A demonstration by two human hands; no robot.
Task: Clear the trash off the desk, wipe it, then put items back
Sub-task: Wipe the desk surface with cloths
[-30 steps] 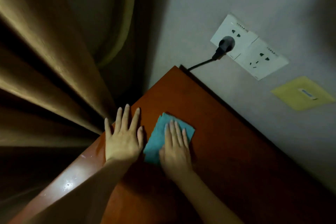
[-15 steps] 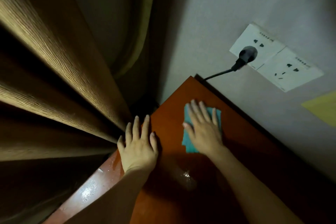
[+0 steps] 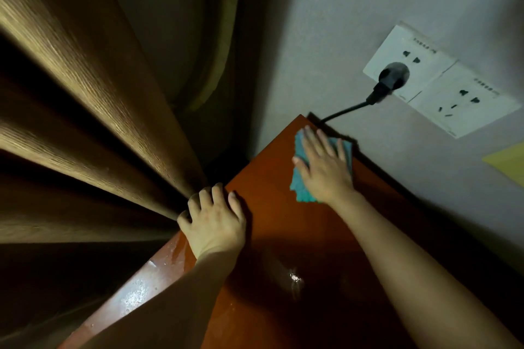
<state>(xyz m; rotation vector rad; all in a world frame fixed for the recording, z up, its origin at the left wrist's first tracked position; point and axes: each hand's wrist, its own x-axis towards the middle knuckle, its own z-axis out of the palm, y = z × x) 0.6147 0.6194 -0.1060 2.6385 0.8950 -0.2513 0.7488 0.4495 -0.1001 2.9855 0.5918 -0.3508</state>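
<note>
A reddish-brown desk (image 3: 283, 241) fills the lower middle of the view, its far corner against the wall. A blue cloth (image 3: 300, 187) lies flat near that far corner. My right hand (image 3: 323, 167) presses on the cloth with straight, spread fingers, and covers most of it. My left hand (image 3: 214, 221) rests on the desk's left edge, its fingertips curling over the edge. A wet sheen (image 3: 295, 280) glints on the desk between my forearms.
Brown curtains (image 3: 85, 110) hang close along the desk's left side. On the wall to the right are white sockets (image 3: 442, 88) with a black plug (image 3: 388, 82) and cable running behind the desk corner. A yellow note (image 3: 507, 163) sticks to the wall at far right.
My right hand has pushed the cloth away from me, up to the desk's far corner. My left hand has shifted to the left edge and its fingers now bend over it.
</note>
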